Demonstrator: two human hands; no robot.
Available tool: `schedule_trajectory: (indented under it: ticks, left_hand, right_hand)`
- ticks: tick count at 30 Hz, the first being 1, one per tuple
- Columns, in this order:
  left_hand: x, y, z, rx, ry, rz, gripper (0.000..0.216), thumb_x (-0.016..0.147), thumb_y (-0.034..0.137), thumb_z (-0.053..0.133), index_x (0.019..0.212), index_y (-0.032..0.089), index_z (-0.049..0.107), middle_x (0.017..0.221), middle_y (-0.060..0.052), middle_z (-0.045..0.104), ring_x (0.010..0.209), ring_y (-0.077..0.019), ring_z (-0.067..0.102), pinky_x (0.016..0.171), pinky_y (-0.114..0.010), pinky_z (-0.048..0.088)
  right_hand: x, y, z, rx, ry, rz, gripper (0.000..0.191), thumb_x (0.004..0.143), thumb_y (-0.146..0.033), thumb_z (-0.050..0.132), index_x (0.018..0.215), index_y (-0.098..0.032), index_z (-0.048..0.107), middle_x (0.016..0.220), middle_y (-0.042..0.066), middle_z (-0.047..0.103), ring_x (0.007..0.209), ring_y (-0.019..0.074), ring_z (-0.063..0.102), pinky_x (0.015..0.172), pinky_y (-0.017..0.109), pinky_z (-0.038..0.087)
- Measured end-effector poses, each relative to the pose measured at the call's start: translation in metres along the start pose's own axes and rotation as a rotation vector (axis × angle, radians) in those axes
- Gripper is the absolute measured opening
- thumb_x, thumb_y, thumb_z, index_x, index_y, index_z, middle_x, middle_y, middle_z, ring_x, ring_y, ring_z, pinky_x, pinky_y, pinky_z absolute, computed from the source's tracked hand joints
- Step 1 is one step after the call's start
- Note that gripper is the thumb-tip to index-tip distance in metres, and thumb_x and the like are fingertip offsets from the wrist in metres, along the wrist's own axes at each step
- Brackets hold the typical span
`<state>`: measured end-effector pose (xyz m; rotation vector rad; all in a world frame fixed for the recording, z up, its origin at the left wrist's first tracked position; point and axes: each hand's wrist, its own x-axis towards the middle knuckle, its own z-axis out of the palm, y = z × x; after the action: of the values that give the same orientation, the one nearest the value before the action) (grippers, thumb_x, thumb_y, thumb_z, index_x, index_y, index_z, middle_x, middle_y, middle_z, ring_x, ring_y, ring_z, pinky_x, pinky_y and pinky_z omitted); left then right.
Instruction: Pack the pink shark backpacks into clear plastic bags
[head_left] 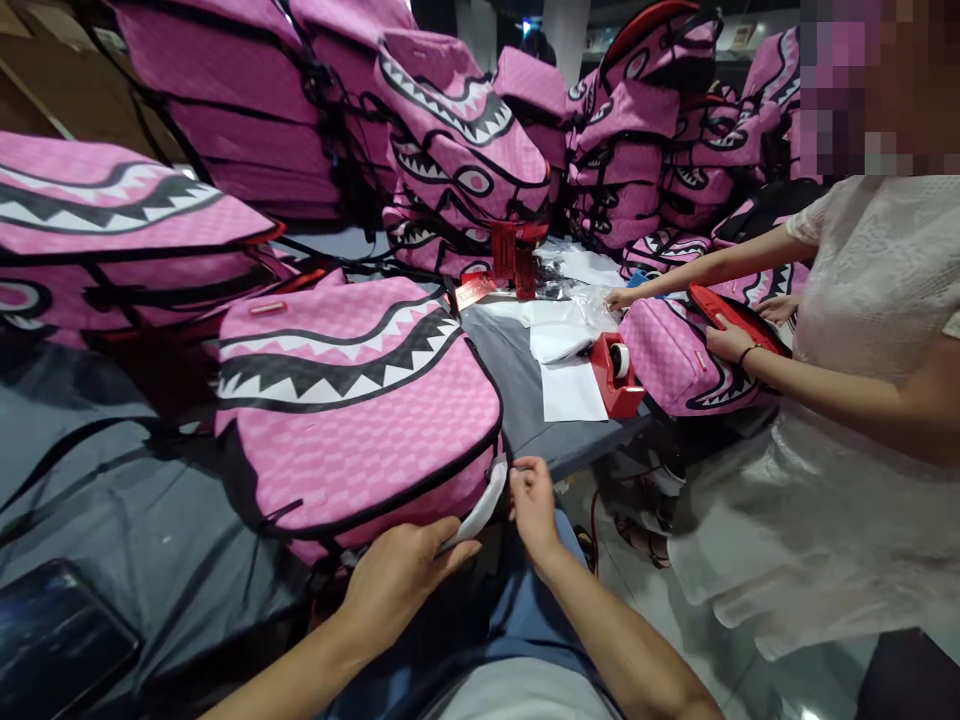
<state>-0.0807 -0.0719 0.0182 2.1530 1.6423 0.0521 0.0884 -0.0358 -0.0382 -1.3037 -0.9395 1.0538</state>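
Observation:
A pink backpack with a black-and-white shark-tooth print lies face up in front of me. Along its lower right side runs a white strip, standing off the bag; whether it is paper or cloth I cannot make out. My left hand is at the bag's near edge, thumb and forefinger closed on the strip's lower end. Just right of the strip's upper end is my right hand, its fingers curled into a pinch. What that pinch holds, if anything, is hidden.
A red tape dispenser stands by white paper sheets on the grey-covered table. Stacked pink backpacks line the back. At right, a person handles another pink bag. A dark, shiny flat object lies lower left.

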Motion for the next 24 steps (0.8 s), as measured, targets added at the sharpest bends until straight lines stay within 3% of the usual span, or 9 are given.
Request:
schedule_trajectory:
  ticks: [2, 4, 6, 8, 10, 13, 17, 20, 24]
  left_hand:
    - [0.0, 0.0, 0.004, 0.062, 0.074, 0.046, 0.023, 0.095, 0.037, 0.061, 0.078, 0.022, 0.063, 0.055, 0.004, 0.058, 0.052, -0.0145, 0.059, 0.053, -0.027, 0.02]
    - [-0.001, -0.004, 0.01, 0.095, 0.179, 0.16, 0.015, 0.095, 0.032, 0.062, 0.084, 0.022, 0.065, 0.059, 0.004, 0.063, 0.053, -0.0151, 0.062, 0.052, -0.027, 0.024]
    - [-0.003, -0.017, 0.014, 0.114, 0.304, 0.355, 0.013, 0.098, 0.027, 0.057, 0.091, 0.021, 0.066, 0.065, 0.003, 0.067, 0.056, -0.015, 0.065, 0.053, -0.026, 0.032]
    - [-0.009, -0.04, 0.018, 0.165, 0.431, 0.571, 0.019, 0.102, 0.021, 0.047, 0.103, 0.019, 0.065, 0.076, 0.0, 0.071, 0.066, -0.0154, 0.068, 0.06, -0.025, 0.042]
    - [-0.019, -0.07, 0.019, 0.277, 0.543, 0.699, 0.033, 0.101, 0.012, 0.036, 0.121, 0.019, 0.062, 0.093, -0.005, 0.074, 0.082, -0.0167, 0.07, 0.075, -0.027, 0.048]
    - [-0.035, -0.103, 0.018, 0.433, 0.678, 0.698, 0.047, 0.097, 0.002, 0.032, 0.131, 0.022, 0.057, 0.109, -0.008, 0.072, 0.094, -0.0183, 0.068, 0.089, -0.031, 0.048]
    - [-0.04, -0.087, 0.014, 0.38, 0.693, 0.611, 0.033, 0.103, 0.026, 0.045, 0.135, 0.021, 0.055, 0.113, -0.01, 0.071, 0.1, -0.0231, 0.068, 0.092, -0.036, 0.051]
    - [-0.023, -0.052, 0.01, 0.101, 0.516, 0.5, 0.047, 0.102, 0.047, 0.047, 0.138, 0.018, 0.052, 0.119, -0.012, 0.071, 0.106, -0.0258, 0.069, 0.092, -0.037, 0.054]
    - [0.009, -0.031, 0.011, -0.225, 0.055, 0.38, 0.036, 0.103, 0.04, 0.038, 0.11, 0.022, 0.067, 0.096, -0.005, 0.075, 0.082, -0.0217, 0.072, 0.071, -0.029, 0.055]
  right_hand:
    - [-0.002, -0.013, -0.015, -0.237, -0.085, -0.439, 0.022, 0.096, -0.042, 0.052, 0.102, -0.021, 0.056, 0.082, 0.001, 0.062, 0.075, 0.016, 0.059, 0.071, 0.029, 0.049]
    - [0.002, -0.025, -0.023, -0.518, -0.387, -0.867, 0.026, 0.102, -0.042, 0.047, 0.103, -0.021, 0.061, 0.088, 0.005, 0.066, 0.083, 0.0172, 0.06, 0.086, 0.033, 0.047]
    - [0.012, -0.031, -0.021, -0.752, -0.697, -1.151, 0.033, 0.104, -0.046, 0.046, 0.094, -0.02, 0.064, 0.077, 0.003, 0.066, 0.074, 0.0162, 0.058, 0.086, 0.033, 0.043]
    - [0.023, -0.03, -0.015, -0.878, -0.803, -1.304, 0.04, 0.104, -0.051, 0.048, 0.084, -0.02, 0.065, 0.065, -0.001, 0.063, 0.064, 0.0144, 0.053, 0.081, 0.033, 0.04]
    - [0.033, -0.026, -0.01, -0.903, -0.82, -1.363, 0.043, 0.102, -0.053, 0.052, 0.077, -0.02, 0.064, 0.059, -0.003, 0.061, 0.059, 0.013, 0.05, 0.076, 0.032, 0.036]
    - [0.038, -0.024, -0.008, -0.916, -0.845, -1.376, 0.04, 0.097, -0.053, 0.061, 0.074, -0.02, 0.063, 0.059, -0.003, 0.062, 0.058, 0.0123, 0.049, 0.074, 0.032, 0.032]
    - [0.037, -0.026, -0.01, -0.937, -0.83, -1.375, 0.035, 0.089, -0.046, 0.07, 0.068, -0.02, 0.058, 0.058, -0.003, 0.062, 0.058, 0.0124, 0.048, 0.073, 0.033, 0.03]
    - [0.037, -0.026, -0.009, -0.957, -0.821, -1.372, 0.028, 0.084, -0.041, 0.071, 0.071, -0.02, 0.057, 0.059, -0.004, 0.062, 0.058, 0.0128, 0.05, 0.072, 0.034, 0.03]
    - [0.034, -0.026, -0.009, -1.066, -0.865, -1.324, 0.024, 0.081, -0.036, 0.074, 0.088, -0.018, 0.062, 0.068, -0.002, 0.068, 0.064, 0.0148, 0.058, 0.075, 0.034, 0.034]
